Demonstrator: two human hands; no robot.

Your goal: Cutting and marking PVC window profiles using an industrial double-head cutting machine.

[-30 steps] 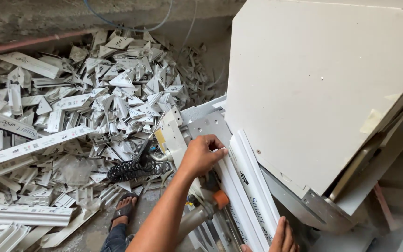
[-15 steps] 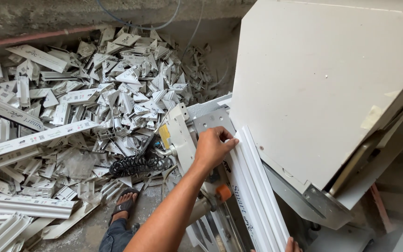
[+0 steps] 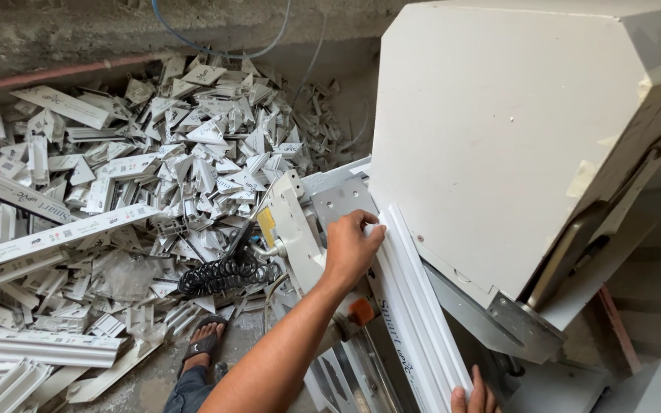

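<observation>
Beside the big tilted white machine hood (image 3: pixel 499 130), the person's left hand (image 3: pixel 352 246) rests on the upper end of a long white plastic profile (image 3: pixel 415 321), fingers curled together over its tip. That profile lies slanting along the machine bed, just under the hood's lower edge. At the bottom of the view, the right hand (image 3: pixel 474 399) touches the profile's lower end; only its fingertips show, so whether it grips cannot be told. An orange knob (image 3: pixel 360 310) sits just below the left wrist. A black coiled cable (image 3: pixel 223 274) hangs left of the machine, near a large heap of white offcuts (image 3: pixel 139 168) on the floor
</observation>
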